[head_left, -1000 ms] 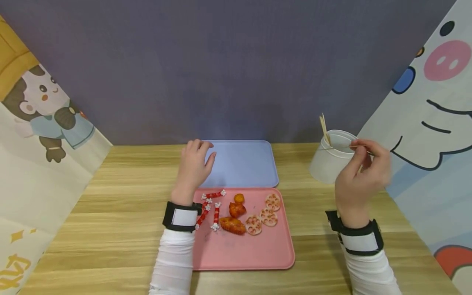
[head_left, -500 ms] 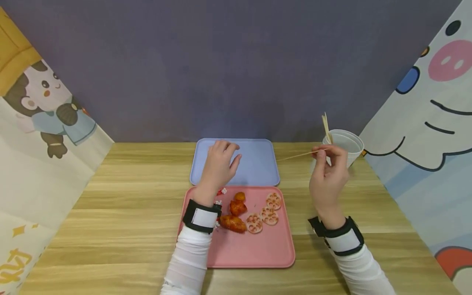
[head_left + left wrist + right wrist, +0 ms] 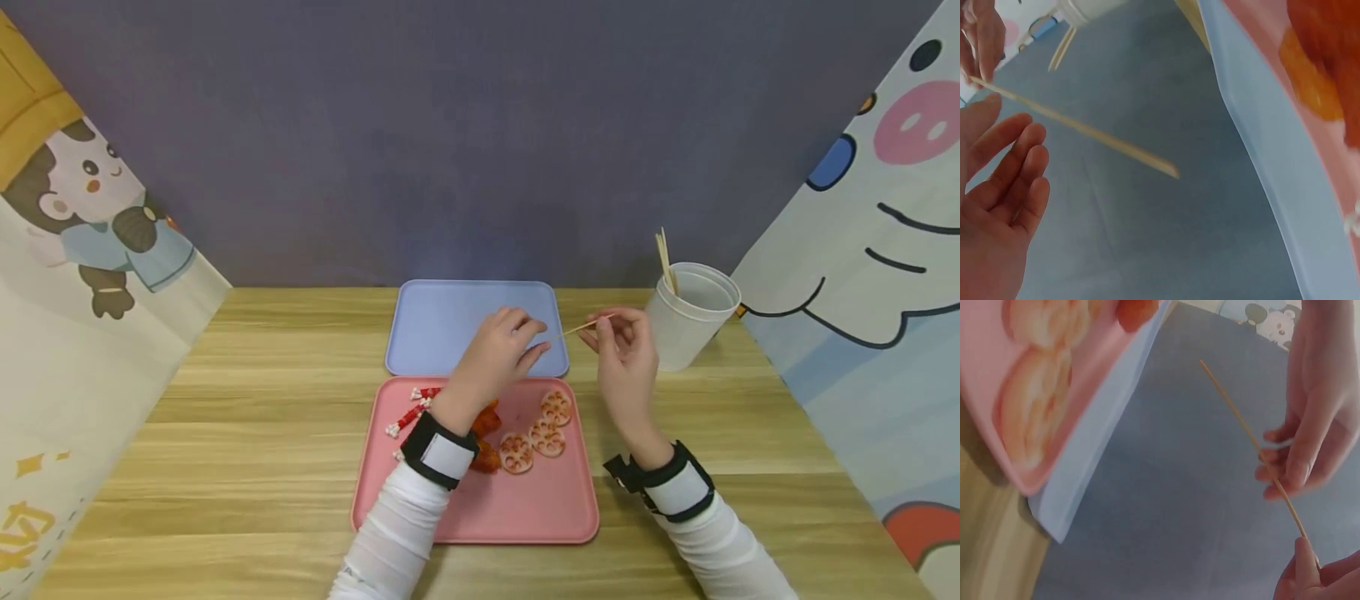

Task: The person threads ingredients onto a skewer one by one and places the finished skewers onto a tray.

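A thin wooden skewer (image 3: 576, 329) is pinched at one end between the thumb and fingers of my right hand (image 3: 628, 354). It points left across the gap towards my left hand (image 3: 495, 354), over the light blue tray (image 3: 431, 321). In the left wrist view, the fingers of my left hand (image 3: 1004, 194) are loosely bent with the thumb apart, and the skewer (image 3: 1104, 137) runs past them. The right wrist view has the skewer (image 3: 1241, 419) passing close to the left fingertips. I cannot tell whether they touch it.
A pink tray (image 3: 525, 517) lies in front, with lotus root slices (image 3: 516, 454), red-wrapped sticks with white ends (image 3: 408, 418) and glazed orange-red pieces (image 3: 487, 419), partly hidden by my left arm. A white bucket (image 3: 678, 329) with several skewers (image 3: 666, 262) stands at right.
My right hand has moved left from the bucket, carrying the skewer. My left hand has moved right, across the trays, and the two hands are now close together.
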`<state>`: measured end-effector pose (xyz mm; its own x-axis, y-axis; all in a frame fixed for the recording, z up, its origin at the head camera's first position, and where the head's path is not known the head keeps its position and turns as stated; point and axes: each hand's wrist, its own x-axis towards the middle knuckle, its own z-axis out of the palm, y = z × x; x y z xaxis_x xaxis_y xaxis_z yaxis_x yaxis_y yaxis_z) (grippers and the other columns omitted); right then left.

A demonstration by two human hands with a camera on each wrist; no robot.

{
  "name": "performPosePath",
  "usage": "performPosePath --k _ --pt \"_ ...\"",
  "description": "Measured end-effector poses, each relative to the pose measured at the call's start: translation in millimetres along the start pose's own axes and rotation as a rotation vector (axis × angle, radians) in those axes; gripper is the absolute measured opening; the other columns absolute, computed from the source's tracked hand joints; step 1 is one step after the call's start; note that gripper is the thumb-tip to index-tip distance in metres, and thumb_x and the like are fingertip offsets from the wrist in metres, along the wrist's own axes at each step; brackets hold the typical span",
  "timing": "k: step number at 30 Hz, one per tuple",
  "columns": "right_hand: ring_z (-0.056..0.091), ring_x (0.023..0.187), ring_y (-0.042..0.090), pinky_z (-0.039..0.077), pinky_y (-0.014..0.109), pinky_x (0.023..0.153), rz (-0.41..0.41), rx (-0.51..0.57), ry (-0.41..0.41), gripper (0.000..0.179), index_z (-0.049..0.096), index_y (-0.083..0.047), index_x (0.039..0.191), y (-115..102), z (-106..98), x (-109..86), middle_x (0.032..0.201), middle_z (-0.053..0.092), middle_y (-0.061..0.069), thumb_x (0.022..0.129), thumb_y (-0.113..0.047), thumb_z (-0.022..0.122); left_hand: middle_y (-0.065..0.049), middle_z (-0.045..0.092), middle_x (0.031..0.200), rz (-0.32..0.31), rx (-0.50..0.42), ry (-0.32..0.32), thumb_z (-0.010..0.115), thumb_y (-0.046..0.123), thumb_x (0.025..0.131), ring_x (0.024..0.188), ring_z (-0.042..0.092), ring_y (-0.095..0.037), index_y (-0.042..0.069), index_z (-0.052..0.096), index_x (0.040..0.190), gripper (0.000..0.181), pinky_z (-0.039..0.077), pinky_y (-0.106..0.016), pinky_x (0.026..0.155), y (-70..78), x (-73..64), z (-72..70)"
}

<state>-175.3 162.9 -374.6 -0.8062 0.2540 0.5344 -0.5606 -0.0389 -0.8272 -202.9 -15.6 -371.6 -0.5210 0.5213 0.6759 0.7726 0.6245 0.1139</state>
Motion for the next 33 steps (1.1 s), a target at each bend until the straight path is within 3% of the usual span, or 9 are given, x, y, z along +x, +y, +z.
performPosePath --k 5,14,19,25,33 --pt "0.064 0.091 0.015 0.056 0.028 0.079 0.063 0.025 -0.007 0.027 0.044 0.015 0.108 4.0 5.9 -3.6 0.096 0.057 0.021 0.095 -0.007 0.053 -0.002 0.061 0.085 0.008 -0.002 -0.03 0.066 0.016 0.089 0.08 0.057 -0.016 0.009 0.069 0.095 0.009 0.047 -0.029 0.073 5.6 -0.5 3.3" --pt "0.065 0.089 0.017 0.056 0.028 0.079 0.072 0.021 -0.031 0.029 0.044 0.017 0.11 8.3 7.7 -6.3 0.095 0.059 0.015 0.094 -0.005 0.054 -0.001 0.06 0.083 -0.04 0.002 -0.093 0.063 0.014 0.091 0.078 0.059 -0.015 0.009 0.067 0.092 0.007 0.049 -0.027 0.073 6.6 -3.9 5.6" --pt "0.064 0.093 0.02 0.055 0.029 0.08 0.023 -0.004 -0.057 0.03 0.048 0.014 0.116 8.6 3.6 -3.8 0.1 0.06 0.014 0.094 -0.005 0.055 -0.001 0.061 0.082 -0.114 -0.095 -0.011 0.066 0.012 0.088 0.073 0.059 -0.012 0.009 0.068 0.092 0.005 0.049 -0.023 0.066 6.7 -4.4 6.1" --pt "0.064 0.097 0.022 0.055 0.027 0.08 -0.028 -0.068 -0.084 0.03 0.05 0.013 0.12 6.5 -10.2 -1.0 0.104 0.062 0.024 0.093 -0.001 0.054 0.0 0.067 0.081 -0.234 -0.322 0.122 0.066 0.011 0.085 0.072 0.062 -0.007 0.009 0.069 0.087 0.004 0.05 -0.016 0.066 8.2 -1.5 1.7" --pt "0.063 0.093 0.014 0.055 0.025 0.08 -0.021 -0.077 -0.084 0.029 0.053 0.011 0.119 5.3 -28.3 -1.4 0.101 0.064 0.011 0.092 0.0 0.055 -0.002 0.07 0.082 -0.33 -0.529 0.208 0.068 0.011 0.084 0.07 0.065 -0.006 0.009 0.07 0.088 0.005 0.052 -0.015 0.068 10.1 0.4 -4.4"
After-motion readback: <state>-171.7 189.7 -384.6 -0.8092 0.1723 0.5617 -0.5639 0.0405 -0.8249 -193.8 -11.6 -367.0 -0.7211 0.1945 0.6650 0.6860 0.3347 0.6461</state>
